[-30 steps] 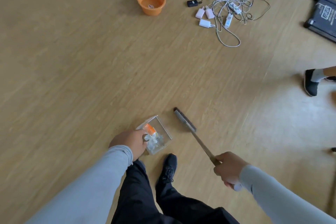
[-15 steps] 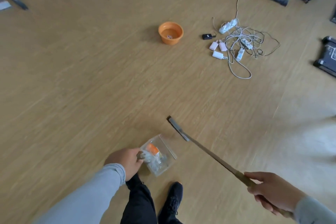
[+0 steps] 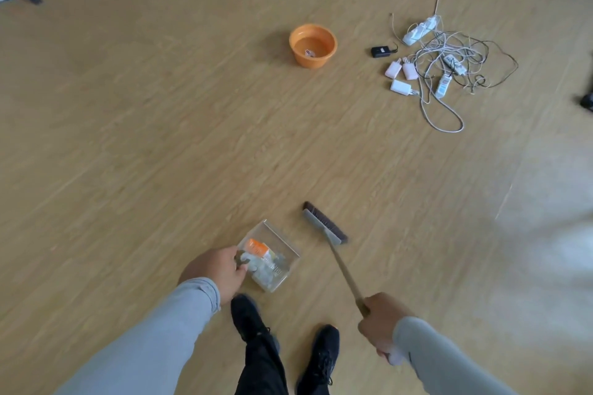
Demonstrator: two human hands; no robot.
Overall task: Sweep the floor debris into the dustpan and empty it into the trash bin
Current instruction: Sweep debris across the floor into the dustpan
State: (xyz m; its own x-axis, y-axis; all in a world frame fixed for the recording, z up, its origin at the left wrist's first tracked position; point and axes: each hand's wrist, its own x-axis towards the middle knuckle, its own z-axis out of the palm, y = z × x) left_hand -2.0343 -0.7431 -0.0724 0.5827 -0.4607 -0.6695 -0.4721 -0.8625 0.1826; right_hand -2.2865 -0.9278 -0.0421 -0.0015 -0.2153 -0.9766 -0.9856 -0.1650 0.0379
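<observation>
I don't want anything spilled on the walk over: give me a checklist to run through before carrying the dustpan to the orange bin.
1. Left hand gripping the dustpan handle: ok.
2. Debris inside the dustpan, including an orange and white packet: ok.
3. Dustpan held level: cannot tell.
4. Right hand holding the broom, its head beside the pan and apart from it: ok.
5. Floor between the pan and the orange bin free of obstacles: ok.
6. Cable tangle lies right of the bin, off the straight path: ok.
</observation>
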